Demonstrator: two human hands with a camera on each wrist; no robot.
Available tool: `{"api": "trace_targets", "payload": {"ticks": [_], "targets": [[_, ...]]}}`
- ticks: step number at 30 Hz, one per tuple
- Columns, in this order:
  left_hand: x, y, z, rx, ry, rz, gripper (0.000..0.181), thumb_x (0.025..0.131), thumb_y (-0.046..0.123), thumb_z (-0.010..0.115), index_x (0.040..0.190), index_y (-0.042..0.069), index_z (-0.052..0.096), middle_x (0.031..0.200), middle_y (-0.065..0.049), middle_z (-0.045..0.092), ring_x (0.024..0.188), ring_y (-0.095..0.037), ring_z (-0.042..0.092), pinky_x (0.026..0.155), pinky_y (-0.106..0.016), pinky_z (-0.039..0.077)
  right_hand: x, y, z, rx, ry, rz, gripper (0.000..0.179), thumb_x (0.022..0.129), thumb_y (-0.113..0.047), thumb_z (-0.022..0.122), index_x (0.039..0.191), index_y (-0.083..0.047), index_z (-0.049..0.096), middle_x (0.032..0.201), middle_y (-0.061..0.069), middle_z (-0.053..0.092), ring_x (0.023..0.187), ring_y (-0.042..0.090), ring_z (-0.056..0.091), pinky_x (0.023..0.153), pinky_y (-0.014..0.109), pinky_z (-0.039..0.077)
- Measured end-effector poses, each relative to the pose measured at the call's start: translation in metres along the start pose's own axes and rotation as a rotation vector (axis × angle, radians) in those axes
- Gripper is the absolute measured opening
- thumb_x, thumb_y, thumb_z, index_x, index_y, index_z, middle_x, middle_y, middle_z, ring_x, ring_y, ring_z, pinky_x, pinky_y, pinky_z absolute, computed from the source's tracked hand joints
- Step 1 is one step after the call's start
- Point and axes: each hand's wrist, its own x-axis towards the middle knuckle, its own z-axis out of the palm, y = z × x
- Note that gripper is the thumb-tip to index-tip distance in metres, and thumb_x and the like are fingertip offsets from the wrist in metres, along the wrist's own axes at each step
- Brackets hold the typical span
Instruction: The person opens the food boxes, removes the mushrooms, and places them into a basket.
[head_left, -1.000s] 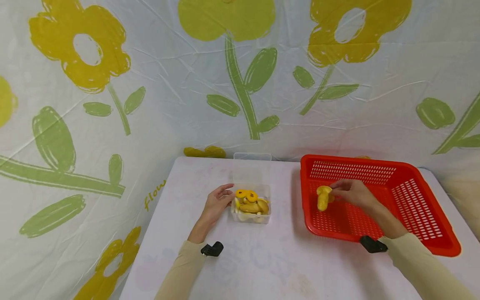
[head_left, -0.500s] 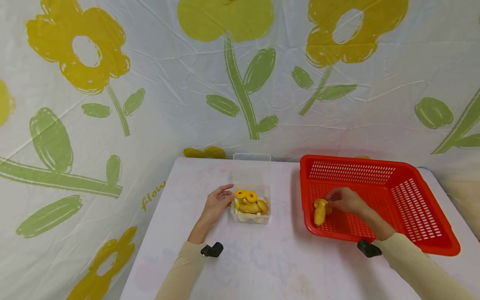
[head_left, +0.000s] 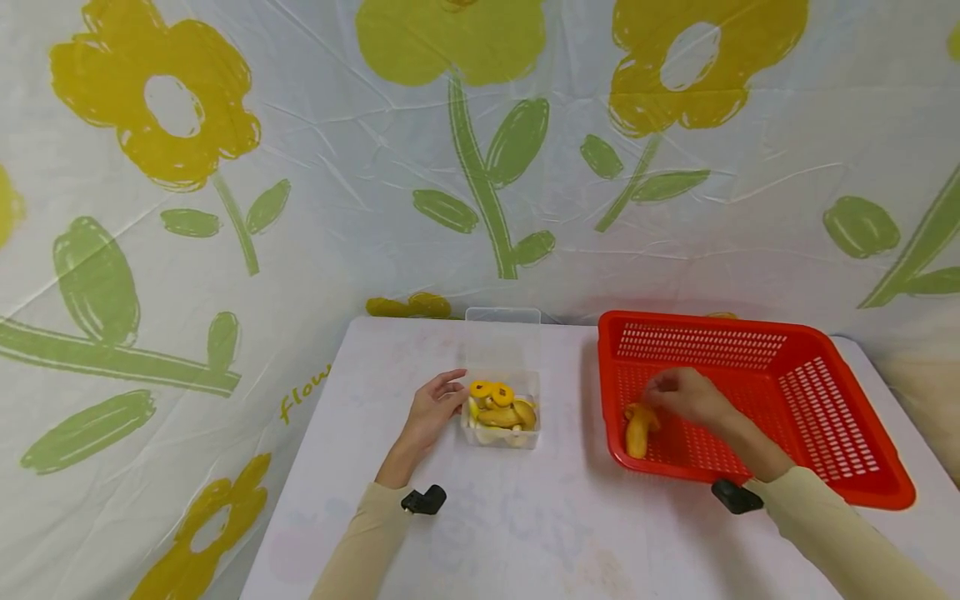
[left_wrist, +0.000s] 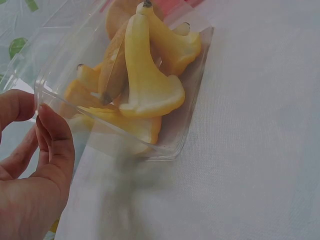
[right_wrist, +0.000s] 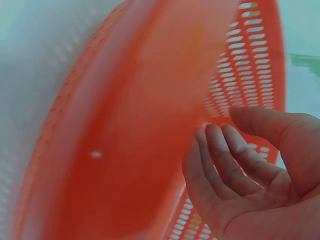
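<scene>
Resting at the near left corner of the red basket [head_left: 757,408] is a yellow mushroom-shaped bunch [head_left: 638,433]; from here I can't tell whether it is one piece or several. Just beyond it and a little to the right hangs the person's right hand [head_left: 692,397], over the basket floor. Its fingers are loosely bent and lie close together, the thumb stands apart from them, and the gap between is free, so nothing is gripped. Whether a fingertip brushes the bunch, I can't tell.

Off to the left, well apart from the basket, the left hand [head_left: 433,407] pinches the left edge of a small clear box [head_left: 517,377] between thumb and forefinger; the other fingers are bent behind. The box's clear lid [head_left: 502,337] stands raised on its far side. Inside are yellow mushroom-shaped pieces [left_wrist: 150,75] heaped together, with two round orange caps [head_left: 502,394] side by side toward the far left.

Box and basket both sit toward the far edge of the pale table [head_left: 525,533]. Cream sleeves [head_left: 360,542] cover both forearms, with a black device [head_left: 424,500] at each wrist. A flower-printed cloth [head_left: 337,167] hangs at the far side and the left.
</scene>
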Motion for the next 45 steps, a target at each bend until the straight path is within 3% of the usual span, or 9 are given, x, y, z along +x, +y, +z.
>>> {"api": "trace_targets", "payload": {"ticks": [2, 6, 18, 24, 33, 45], "targets": [[0.004, -0.007, -0.001, 0.003, 0.011, 0.006, 0.048, 0.097, 0.011, 0.072, 0.141, -0.001, 0.058, 0.106, -0.012, 0.064, 0.081, -0.018, 0.057, 0.071, -0.022, 0.053, -0.002, -0.007, 0.001, 0.022, 0.008, -0.032, 0.031, 0.1, -0.017, 0.067, 0.119, 0.007, 0.067, 0.11, 0.021, 0.069, 0.091, 0.028, 0.064, 0.083, 0.046, 0.06], [0.004, -0.007, -0.001, 0.004, 0.016, 0.008, 0.047, 0.097, 0.01, 0.071, 0.141, -0.001, 0.058, 0.107, -0.013, 0.063, 0.083, -0.02, 0.058, 0.073, -0.023, 0.054, -0.005, -0.022, 0.003, 0.098, 0.009, -0.079, 0.033, 0.102, -0.019, 0.065, 0.123, 0.007, 0.066, 0.114, 0.023, 0.069, 0.096, 0.032, 0.066, 0.085, 0.045, 0.06], [0.001, -0.004, 0.001, 0.018, 0.027, 0.009, 0.044, 0.098, 0.008, 0.068, 0.14, 0.0, 0.059, 0.106, -0.011, 0.063, 0.08, -0.017, 0.057, 0.072, -0.023, 0.054, -0.005, -0.064, 0.015, 0.235, 0.033, -0.082, 0.04, 0.1, -0.022, 0.069, 0.128, 0.005, 0.062, 0.121, 0.024, 0.067, 0.101, 0.035, 0.07, 0.087, 0.047, 0.059], [0.003, -0.005, 0.0, 0.011, 0.032, 0.016, 0.045, 0.098, 0.008, 0.069, 0.141, -0.001, 0.058, 0.106, -0.011, 0.063, 0.078, -0.015, 0.057, 0.072, -0.024, 0.053, -0.001, -0.084, 0.027, 0.235, 0.012, -0.099, 0.042, 0.098, -0.024, 0.071, 0.128, 0.005, 0.061, 0.118, 0.022, 0.069, 0.1, 0.03, 0.071, 0.088, 0.045, 0.059], [0.003, -0.008, 0.002, -0.005, 0.029, 0.034, 0.045, 0.098, 0.005, 0.067, 0.141, -0.005, 0.056, 0.102, -0.008, 0.064, 0.074, -0.013, 0.056, 0.069, -0.022, 0.052, 0.012, -0.096, 0.051, 0.243, -0.001, -0.145, 0.034, 0.098, -0.022, 0.072, 0.122, 0.0, 0.066, 0.113, 0.015, 0.072, 0.096, 0.025, 0.071, 0.087, 0.041, 0.059], [0.002, -0.01, 0.002, -0.016, 0.03, 0.044, 0.045, 0.099, 0.007, 0.068, 0.141, -0.004, 0.057, 0.103, -0.008, 0.065, 0.079, -0.02, 0.057, 0.07, -0.024, 0.053, 0.03, -0.116, 0.086, 0.254, -0.045, -0.188, 0.027, 0.099, -0.014, 0.068, 0.121, 0.001, 0.067, 0.114, 0.016, 0.071, 0.099, 0.03, 0.068, 0.088, 0.035, 0.059]]}}
